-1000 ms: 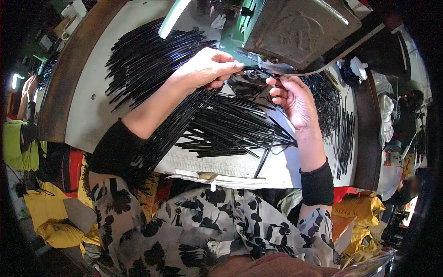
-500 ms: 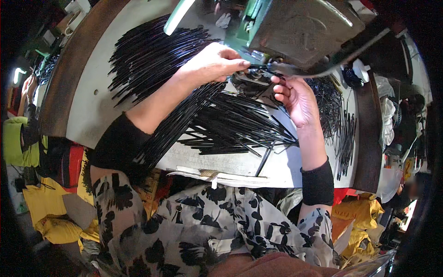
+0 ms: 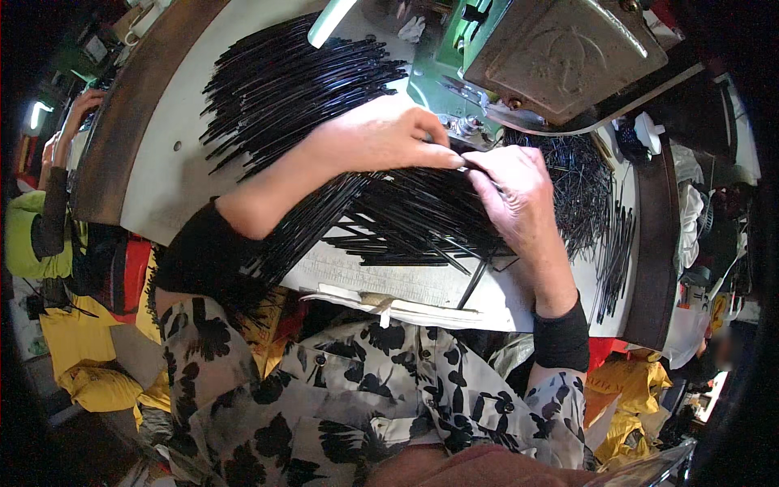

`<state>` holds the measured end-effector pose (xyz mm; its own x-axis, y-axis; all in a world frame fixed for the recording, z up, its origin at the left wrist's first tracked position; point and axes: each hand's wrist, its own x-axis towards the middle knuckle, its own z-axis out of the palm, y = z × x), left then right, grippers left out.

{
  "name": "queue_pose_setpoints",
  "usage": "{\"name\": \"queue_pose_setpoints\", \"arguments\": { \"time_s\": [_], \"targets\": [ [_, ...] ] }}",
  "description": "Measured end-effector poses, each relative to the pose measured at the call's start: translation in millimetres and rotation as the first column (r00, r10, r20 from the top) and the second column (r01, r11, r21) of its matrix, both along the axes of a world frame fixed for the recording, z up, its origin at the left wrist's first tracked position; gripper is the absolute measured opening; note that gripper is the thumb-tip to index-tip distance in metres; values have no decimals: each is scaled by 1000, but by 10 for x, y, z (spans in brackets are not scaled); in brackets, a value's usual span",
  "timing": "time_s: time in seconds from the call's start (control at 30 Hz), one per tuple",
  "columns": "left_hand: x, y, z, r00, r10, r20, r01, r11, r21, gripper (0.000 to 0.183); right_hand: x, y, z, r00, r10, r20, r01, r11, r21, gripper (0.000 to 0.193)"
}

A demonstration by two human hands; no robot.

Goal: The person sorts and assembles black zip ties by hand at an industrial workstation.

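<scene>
My left hand (image 3: 389,140) reaches in over the black strips, its thumb and fingertips pinched at the tip of my right hand. My right hand (image 3: 519,191) has its back up and its fingers curled inward. Between the two hands a thin black strip (image 3: 464,149) partly shows; the fingers hide most of it. Both hands are just in front of the green machine (image 3: 442,81), below its brownish metal cover plate (image 3: 560,57). Under and beside the hands lies a loose pile of black strips (image 3: 406,213). A larger, neater pile of black strips (image 3: 284,89) lies at the left.
A tangled black heap (image 3: 588,191) lies right of the machine on the white tabletop (image 3: 154,183). A bright lamp tube (image 3: 331,23) hangs above the left pile. Yellow bags (image 3: 101,394) stand below at the left. Another person's arm (image 3: 69,134) shows at the far left.
Both hands have come back toward me from the machine's working point and now meet at the fingertips. My right hand has turned from palm showing to back up. The view has shifted slightly.
</scene>
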<state>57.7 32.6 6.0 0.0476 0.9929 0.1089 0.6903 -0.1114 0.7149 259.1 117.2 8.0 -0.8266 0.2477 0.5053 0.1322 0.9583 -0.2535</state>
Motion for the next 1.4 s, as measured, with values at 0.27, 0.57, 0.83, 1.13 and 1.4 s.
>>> {"name": "queue_pose_setpoints", "arguments": {
  "time_s": [0.27,0.57,0.83,1.13,1.4],
  "targets": [
    [-111,-139,-1,878,194,-437,-178,981,78,22,84,-28,48,977,-174,120,199,949,-246,19],
    [-123,58,84,893,189,409,-72,956,-283,28,64,-51,30,965,138,223,180,273,-945,37],
    [37,98,-81,662,158,732,18,974,-227,38,53,-16,-11,972,145,183,148,224,-963,37],
    [99,101,-62,612,128,780,30,982,-185,37,64,1,20,981,159,108,85,143,-986,36],
    [139,154,-29,664,123,737,-24,989,-143,34,70,19,31,989,129,71,55,124,-991,34]
  ]
}}
